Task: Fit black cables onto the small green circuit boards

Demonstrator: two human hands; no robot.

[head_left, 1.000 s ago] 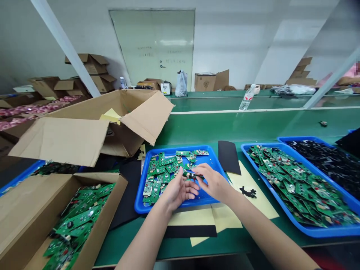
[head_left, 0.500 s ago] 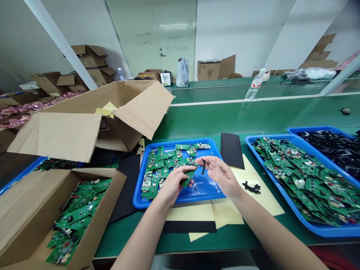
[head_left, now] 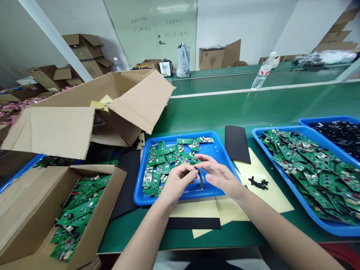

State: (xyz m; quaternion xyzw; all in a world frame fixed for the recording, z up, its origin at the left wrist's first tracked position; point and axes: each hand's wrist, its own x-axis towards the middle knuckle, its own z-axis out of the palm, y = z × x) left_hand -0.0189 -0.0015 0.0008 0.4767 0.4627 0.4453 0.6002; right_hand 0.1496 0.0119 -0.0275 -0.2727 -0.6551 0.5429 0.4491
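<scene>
A green bench (head_left: 225, 112) fills the view. At its centre lies a blue tray (head_left: 216, 150); at 3 o'clock a second tray (head_left: 334, 228); at 8 o'clock a cardboard box (head_left: 25, 210); at 5 o'clock yellow sheets (head_left: 270, 191); at 1 o'clock a water bottle (head_left: 260, 75).

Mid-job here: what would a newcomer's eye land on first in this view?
Green circuit boards everywhere: heaped in the right blue tray, scattered in the middle blue tray, piled in the cardboard box at lower left. Over the middle tray, the left hand and right hand pinch one circuit board, a black strip dangling from it.
</scene>
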